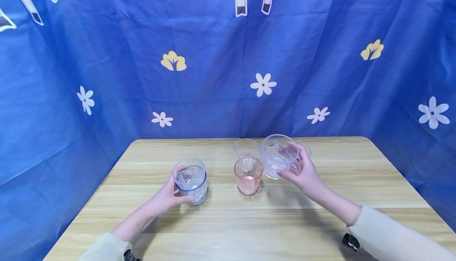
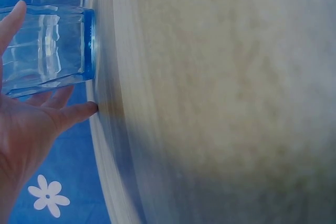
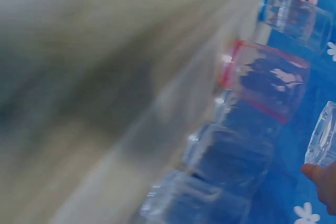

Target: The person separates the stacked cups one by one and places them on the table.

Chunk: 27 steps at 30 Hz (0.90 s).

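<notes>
My left hand (image 1: 167, 195) is curled round a blue-tinted cup (image 1: 198, 194) standing on the table. A second, clear rim rises above the blue one, so a clear cup (image 1: 189, 162) appears nested inside. In the left wrist view the thumb and fingers lie on either side of the blue cup (image 2: 47, 51). My right hand (image 1: 304, 176) grips a clear cup (image 1: 272, 168) with a faint purple rim, raised off the table; the right wrist view has this cup (image 3: 324, 135) at its right edge. A pink cup (image 1: 248, 182) stands upright between the hands.
Behind the pink cup stands a clear cup (image 1: 246, 146), and another clear cup (image 1: 305, 149) is partly hidden by the right hand. Clear cups (image 3: 231, 156) line up beside the pink one in the right wrist view. Blue cloth (image 1: 213, 106) hangs behind the wooden table (image 1: 228, 229).
</notes>
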Each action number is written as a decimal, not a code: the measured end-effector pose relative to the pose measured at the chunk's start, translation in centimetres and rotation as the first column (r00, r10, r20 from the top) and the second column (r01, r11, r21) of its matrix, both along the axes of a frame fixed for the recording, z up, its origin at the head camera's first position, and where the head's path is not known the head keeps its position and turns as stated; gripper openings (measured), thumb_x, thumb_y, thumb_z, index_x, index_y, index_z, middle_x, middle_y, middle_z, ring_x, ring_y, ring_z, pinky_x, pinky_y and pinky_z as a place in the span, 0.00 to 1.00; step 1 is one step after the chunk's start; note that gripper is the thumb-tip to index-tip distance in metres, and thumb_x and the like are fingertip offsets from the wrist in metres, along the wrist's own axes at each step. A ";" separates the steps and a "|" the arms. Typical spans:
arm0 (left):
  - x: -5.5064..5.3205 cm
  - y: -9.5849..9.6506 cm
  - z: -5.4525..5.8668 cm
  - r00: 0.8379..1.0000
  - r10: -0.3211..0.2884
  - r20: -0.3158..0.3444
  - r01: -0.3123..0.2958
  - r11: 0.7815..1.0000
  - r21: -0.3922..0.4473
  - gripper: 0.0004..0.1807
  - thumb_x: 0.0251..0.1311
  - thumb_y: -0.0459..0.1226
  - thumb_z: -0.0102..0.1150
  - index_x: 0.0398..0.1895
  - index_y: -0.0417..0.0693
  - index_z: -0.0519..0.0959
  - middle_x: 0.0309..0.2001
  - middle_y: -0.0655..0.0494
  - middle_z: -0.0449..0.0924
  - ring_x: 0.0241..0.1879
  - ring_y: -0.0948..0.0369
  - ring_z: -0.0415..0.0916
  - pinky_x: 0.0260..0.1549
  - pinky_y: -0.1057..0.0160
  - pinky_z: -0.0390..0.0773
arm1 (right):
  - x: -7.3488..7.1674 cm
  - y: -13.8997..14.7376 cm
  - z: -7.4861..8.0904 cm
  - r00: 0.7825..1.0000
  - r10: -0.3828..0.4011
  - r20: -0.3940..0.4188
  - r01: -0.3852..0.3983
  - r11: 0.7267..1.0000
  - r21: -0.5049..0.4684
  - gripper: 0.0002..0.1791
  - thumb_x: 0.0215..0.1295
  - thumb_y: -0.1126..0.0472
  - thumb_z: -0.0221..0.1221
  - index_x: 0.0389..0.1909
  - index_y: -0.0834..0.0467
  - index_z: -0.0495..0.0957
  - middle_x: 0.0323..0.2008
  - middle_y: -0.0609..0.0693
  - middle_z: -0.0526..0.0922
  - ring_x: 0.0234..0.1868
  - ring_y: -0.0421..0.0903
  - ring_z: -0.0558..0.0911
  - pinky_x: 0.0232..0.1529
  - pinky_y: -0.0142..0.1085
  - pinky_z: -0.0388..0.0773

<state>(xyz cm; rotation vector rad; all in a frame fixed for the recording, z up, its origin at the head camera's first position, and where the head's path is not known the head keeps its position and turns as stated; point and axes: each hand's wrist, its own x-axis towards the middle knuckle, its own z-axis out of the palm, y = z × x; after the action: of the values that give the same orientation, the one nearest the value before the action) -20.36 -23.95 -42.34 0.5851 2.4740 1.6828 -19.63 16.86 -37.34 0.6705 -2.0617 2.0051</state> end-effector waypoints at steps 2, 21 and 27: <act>0.0 0.0 0.0 1.000 -0.003 -0.003 0.003 1.000 -0.010 0.50 0.51 0.31 0.72 0.70 0.42 0.47 0.63 0.30 0.61 0.63 0.34 0.61 0.58 0.41 0.69 | 0.2 0.5 -0.7 1.000 -0.020 0.016 0.020 0.999 0.026 0.43 0.52 0.81 0.61 0.67 0.71 0.50 0.64 0.71 0.63 0.62 0.41 0.70 0.59 0.29 0.70; 0.2 0.2 0.0 1.000 0.006 -0.007 -0.006 1.000 -0.012 0.50 0.50 0.30 0.72 0.70 0.43 0.48 0.63 0.30 0.61 0.62 0.34 0.61 0.58 0.40 0.69 | 0.1 1.7 -6.2 0.982 -0.074 0.172 0.052 0.991 0.126 0.46 0.51 0.77 0.65 0.67 0.70 0.49 0.64 0.72 0.63 0.66 0.67 0.62 0.62 0.45 0.68; 0.3 0.2 0.0 1.000 0.007 -0.001 -0.007 1.000 -0.014 0.50 0.51 0.31 0.72 0.70 0.44 0.47 0.63 0.31 0.61 0.63 0.34 0.61 0.59 0.40 0.68 | -0.5 1.8 -6.9 0.975 -0.073 0.210 0.049 0.992 0.118 0.45 0.53 0.77 0.64 0.68 0.70 0.47 0.64 0.72 0.62 0.66 0.69 0.62 0.63 0.49 0.66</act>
<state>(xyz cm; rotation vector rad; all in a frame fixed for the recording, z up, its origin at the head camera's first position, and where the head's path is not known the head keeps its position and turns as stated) -20.02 -23.76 -42.37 0.5773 2.4889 1.6668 -20.09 18.64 -44.22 0.4186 -2.3006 2.0175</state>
